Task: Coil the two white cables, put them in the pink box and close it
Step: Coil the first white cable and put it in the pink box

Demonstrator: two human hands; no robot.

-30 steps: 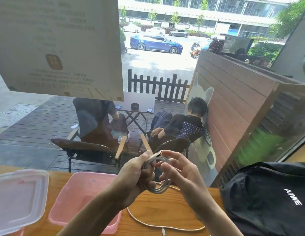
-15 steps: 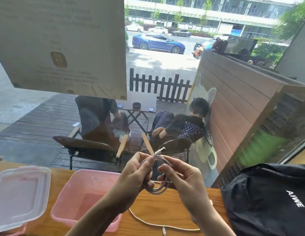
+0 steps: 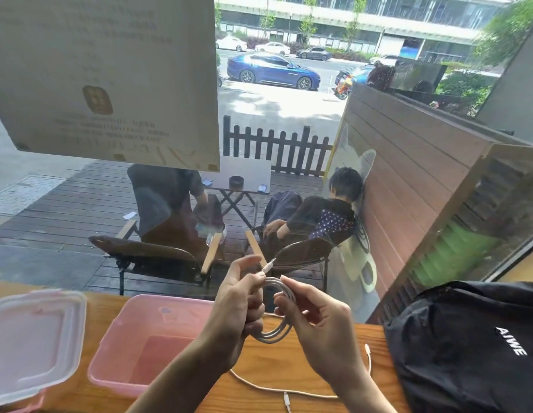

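Observation:
A white cable wound into a small coil point(image 3: 276, 331) is held up above the wooden counter by both hands. My left hand point(image 3: 237, 305) pinches the coil at its left side, with one plug end sticking up past the thumb. My right hand point(image 3: 319, 320) grips the coil's right side. The pink box point(image 3: 116, 347) stands open and empty on the counter, left of my hands. Its clear lid point(image 3: 30, 338) lies at the far left. A second white cable point(image 3: 259, 386) lies loose on the counter below my hands.
A black backpack point(image 3: 468, 347) fills the counter's right end. The wooden counter point(image 3: 274, 365) runs along a window. Behind the glass are chairs, a small table and two seated people. A paper notice hangs on the glass at upper left.
The coil has grown by a loop and the plug end now points up past my left thumb. My right hand has slid down the coil's right side.

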